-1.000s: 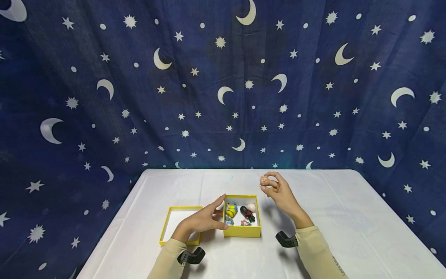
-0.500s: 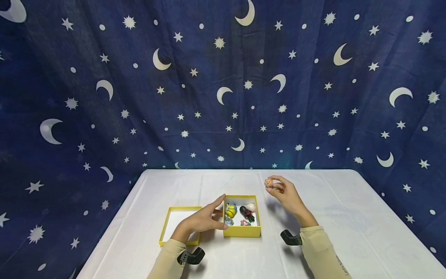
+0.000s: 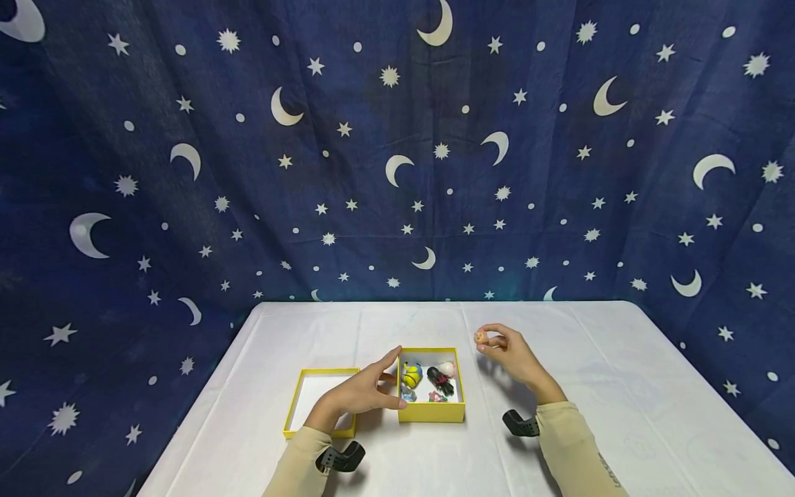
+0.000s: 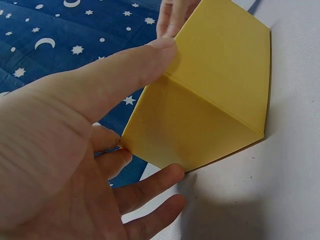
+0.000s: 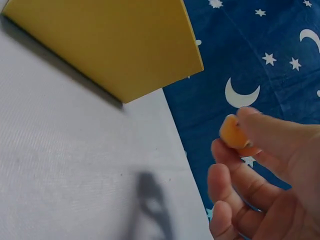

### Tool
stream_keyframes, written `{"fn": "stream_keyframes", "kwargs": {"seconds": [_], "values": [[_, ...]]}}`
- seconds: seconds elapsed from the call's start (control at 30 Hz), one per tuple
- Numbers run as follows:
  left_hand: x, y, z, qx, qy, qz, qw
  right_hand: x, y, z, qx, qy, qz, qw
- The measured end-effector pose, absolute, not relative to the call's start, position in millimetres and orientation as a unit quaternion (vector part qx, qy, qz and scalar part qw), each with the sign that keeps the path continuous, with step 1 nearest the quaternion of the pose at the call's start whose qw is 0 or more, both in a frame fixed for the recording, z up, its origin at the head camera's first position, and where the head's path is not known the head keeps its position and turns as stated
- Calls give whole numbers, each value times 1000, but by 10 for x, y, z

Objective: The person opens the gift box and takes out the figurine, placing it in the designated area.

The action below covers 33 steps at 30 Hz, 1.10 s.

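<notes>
My left hand (image 3: pixel 363 395) holds the yellow open-topped box (image 3: pixel 431 412) by its left side, thumb at the front corner and a finger reaching the back corner. In the left wrist view the thumb lies along the box's upper edge. Inside the box are a yellow-and-blue toy figurine (image 3: pixel 413 375), a black-and-red figurine (image 3: pixel 440 381), a pale figurine (image 3: pixel 448 369) and smaller pink and grey ones. Right of the box, above the table, my right hand (image 3: pixel 511 353) pinches a small orange toy figurine (image 5: pixel 231 131) between thumb and fingertips; the fingers partly hide it.
A yellow-rimmed box lid (image 3: pixel 302 397), white inside, lies left of the box, partly behind my left wrist. A white cloth covers the table (image 3: pixel 621 386). Behind it hangs a dark blue curtain (image 3: pixel 373 138) with moons and stars.
My right hand has moved a little to the right and then lower with the orange figurine, away from the box. The left hand and the box have stayed in place.
</notes>
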<state>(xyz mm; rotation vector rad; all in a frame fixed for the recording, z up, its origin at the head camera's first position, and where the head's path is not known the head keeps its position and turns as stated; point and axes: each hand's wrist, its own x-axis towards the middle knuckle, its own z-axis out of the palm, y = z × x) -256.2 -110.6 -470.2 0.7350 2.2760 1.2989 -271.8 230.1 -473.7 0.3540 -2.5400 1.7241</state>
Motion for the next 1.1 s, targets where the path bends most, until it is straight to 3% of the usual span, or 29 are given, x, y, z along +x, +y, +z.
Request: {"fn": "stream_keyframes", "kwargs": {"seconds": [0.5, 1.1], "values": [[-2557, -1114, -4704, 268, 816, 467, 209, -2742, 2359, -4928, 84, -857, 507, -34], [-2566, -1117, -4719, 267, 816, 467, 213, -2706, 2289, -4920, 42, -931, 361, 23]]}}
